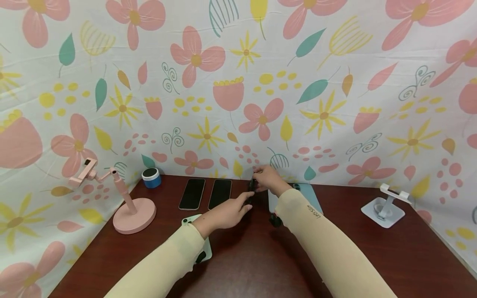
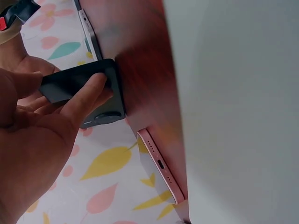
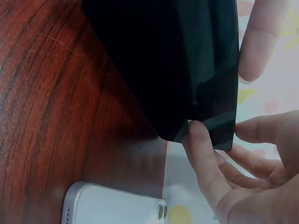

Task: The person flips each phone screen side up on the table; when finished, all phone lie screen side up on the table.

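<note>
A black phone (image 1: 251,187) is held on its edge between both hands near the back of the table. My right hand (image 1: 267,179) pinches its far end; the thumb lies on the dark glossy face (image 3: 154,60), with fingers behind. My left hand (image 1: 232,210) grips the nearer end, one finger laid along the side that bears a round camera bump (image 2: 107,116). To the left, two dark-screened phones (image 1: 192,194) (image 1: 220,194) lie flat. A white phone (image 3: 112,205) and a light blue phone (image 1: 311,196) lie by the right forearm, partly covered.
A mint phone (image 1: 206,246) lies partly under the left forearm. At left stand a pink phone stand (image 1: 134,215) and a blue round container (image 1: 151,179); a white folding stand (image 1: 384,211) is at right. A floral cloth (image 1: 261,82) hangs behind the table.
</note>
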Demonstrator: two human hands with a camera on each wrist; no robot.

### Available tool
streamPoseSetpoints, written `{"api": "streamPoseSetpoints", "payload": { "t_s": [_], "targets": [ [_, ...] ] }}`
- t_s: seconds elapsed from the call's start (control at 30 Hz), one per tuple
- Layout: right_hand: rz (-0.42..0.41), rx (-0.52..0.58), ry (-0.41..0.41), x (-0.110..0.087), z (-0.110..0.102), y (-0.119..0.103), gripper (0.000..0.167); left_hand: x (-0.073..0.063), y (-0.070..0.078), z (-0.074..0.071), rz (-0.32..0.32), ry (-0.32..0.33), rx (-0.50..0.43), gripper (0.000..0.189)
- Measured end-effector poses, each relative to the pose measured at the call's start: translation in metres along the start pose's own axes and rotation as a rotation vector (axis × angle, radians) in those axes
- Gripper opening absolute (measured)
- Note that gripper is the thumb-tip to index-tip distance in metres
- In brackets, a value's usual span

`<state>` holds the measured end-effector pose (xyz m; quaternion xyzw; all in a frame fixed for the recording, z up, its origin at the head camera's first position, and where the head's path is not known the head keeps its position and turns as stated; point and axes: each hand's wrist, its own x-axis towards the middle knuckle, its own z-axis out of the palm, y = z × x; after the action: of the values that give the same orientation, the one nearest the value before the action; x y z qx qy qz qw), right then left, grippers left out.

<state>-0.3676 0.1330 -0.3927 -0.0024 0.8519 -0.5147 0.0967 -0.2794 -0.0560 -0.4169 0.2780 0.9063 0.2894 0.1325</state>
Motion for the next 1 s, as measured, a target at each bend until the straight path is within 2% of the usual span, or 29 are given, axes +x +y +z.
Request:
{"api": "streamPoseSetpoints", "payload": {
  "t_s": [0.17, 0.3, 0.57, 0.87, 1.0],
  "targets": [
    [0.000, 0.012, -0.021, 0.003, 0.001, 0.004, 0.051, -0.001, -0.001, 0.000, 0.009, 0.021, 0.025, 0.060],
    [0.025, 0.033, -0.063, 0.006, 0.002, 0.009, 0.056, -0.001, -0.003, -0.001, 0.008, 0.043, -0.001, 0.058],
    [0.048, 0.043, -0.118, 0.007, 0.004, 0.018, 0.065, -0.003, -0.003, -0.003, 0.019, 0.139, -0.037, 0.053],
    [0.070, 0.014, -0.219, 0.008, 0.000, 0.024, 0.055, 0.002, -0.007, -0.002, -0.020, 0.194, -0.088, 0.053],
    [0.078, -0.002, -0.229, 0.009, -0.001, 0.025, 0.055, 0.003, -0.005, -0.002, -0.046, 0.199, -0.092, 0.055]
  ]
}}
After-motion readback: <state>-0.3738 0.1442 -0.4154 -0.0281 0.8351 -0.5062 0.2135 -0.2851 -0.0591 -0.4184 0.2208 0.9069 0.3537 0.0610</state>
